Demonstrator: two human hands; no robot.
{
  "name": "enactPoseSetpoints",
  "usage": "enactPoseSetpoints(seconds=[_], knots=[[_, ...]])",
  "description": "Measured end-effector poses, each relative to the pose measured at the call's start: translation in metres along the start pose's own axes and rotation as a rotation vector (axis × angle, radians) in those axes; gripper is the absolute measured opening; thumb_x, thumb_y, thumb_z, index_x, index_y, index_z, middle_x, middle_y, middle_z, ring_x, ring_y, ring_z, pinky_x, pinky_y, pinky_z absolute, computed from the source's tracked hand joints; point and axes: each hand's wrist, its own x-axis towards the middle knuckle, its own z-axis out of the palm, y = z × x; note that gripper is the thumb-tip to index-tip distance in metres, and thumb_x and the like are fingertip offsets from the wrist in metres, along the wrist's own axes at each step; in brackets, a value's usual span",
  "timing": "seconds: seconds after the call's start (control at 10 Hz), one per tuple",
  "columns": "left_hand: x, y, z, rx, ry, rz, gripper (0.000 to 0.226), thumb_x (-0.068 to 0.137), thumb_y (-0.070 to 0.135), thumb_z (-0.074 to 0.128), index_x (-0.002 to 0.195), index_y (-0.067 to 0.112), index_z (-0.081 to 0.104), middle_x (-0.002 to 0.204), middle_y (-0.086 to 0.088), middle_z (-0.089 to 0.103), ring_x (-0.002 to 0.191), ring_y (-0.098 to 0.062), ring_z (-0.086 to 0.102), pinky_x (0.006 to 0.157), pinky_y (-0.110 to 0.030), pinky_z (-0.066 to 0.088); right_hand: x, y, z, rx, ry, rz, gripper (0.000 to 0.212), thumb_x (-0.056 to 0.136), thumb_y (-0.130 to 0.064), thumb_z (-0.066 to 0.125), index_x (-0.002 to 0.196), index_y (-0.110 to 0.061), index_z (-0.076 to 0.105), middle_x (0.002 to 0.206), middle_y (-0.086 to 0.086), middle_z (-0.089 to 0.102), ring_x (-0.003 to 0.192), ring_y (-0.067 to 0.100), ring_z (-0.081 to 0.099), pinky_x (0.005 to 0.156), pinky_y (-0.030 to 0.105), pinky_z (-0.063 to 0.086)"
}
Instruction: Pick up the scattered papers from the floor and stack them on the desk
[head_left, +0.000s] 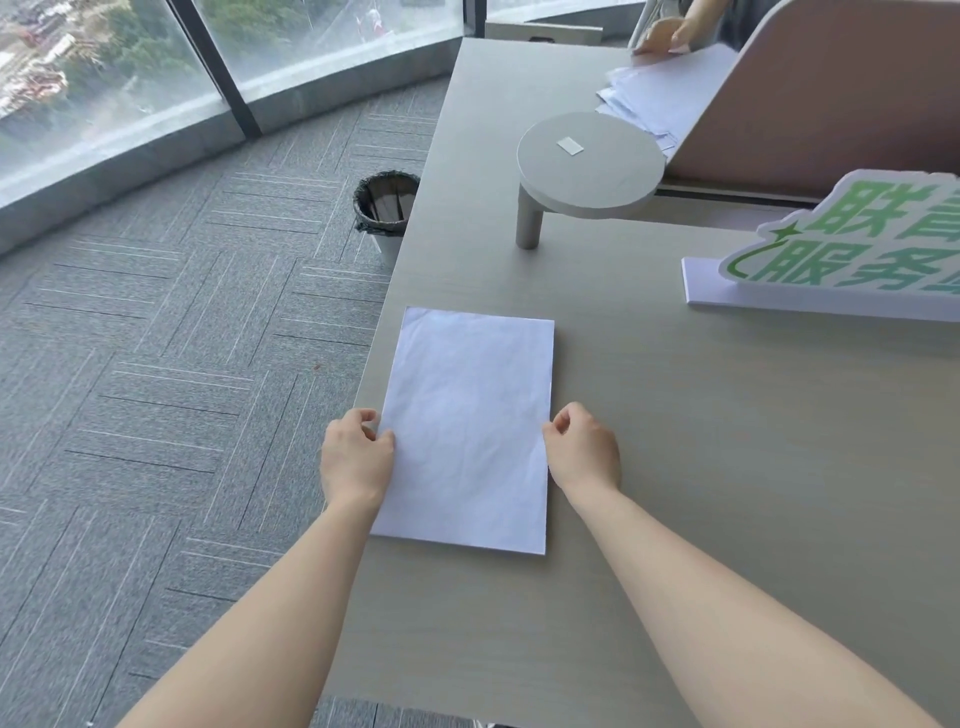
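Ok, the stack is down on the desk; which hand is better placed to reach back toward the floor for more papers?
Probably the left hand. It sits at the stack of white paper's left edge, right by the desk edge above the carpet. The right hand lies further in over the desk. No loose sheets show on the visible carpet.

sign (852, 244) on desk (675, 415) | green cut-out characters, white edged, cropped by the frame's right edge | top row 联, second cut off | bottom row 服务 | no other readable text
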Motion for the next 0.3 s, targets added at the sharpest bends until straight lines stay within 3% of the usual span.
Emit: enactPoseSetpoints(seconds=[0.1, 0.3], knots=[[-0.008, -0.002, -0.006, -0.018, 0.027, 0.031, 0.032, 0.089, 0.019, 0.06, 0.12, 0.009, 0.061, 0.109, -0.013, 0.06, 0.088, -0.019, 0.048, 0.081, -0.028, 0.033, -0.005, 0.007, -0.004, 0.025, 0.011, 0.014, 0.014, 0.09, -0.02, 0.048, 0.082, -0.012, 0.056, 0.074, 0.0, 0.061, 0.068, 0.024, 0.053, 0.053, 0.031, 0.035], [-0.036, -0.011, -0.018, -0.107, 0.076, 0.075, 0.024, 0.092, 0.013, 0.055, 0.112, 0.007, 0.065, 0.103, -0.009, 0.059, 0.089, -0.018, 0.051, 0.083, -0.028, 0.036, -0.027, 0.04, -0.008, 0.171, -0.039, 0.092, 0.018, 0.085, -0.019, 0.045, 0.071, -0.015, 0.056, 0.068, 0.004, 0.065, 0.065, 0.034, 0.066, 0.061, 0.039, 0.054]])
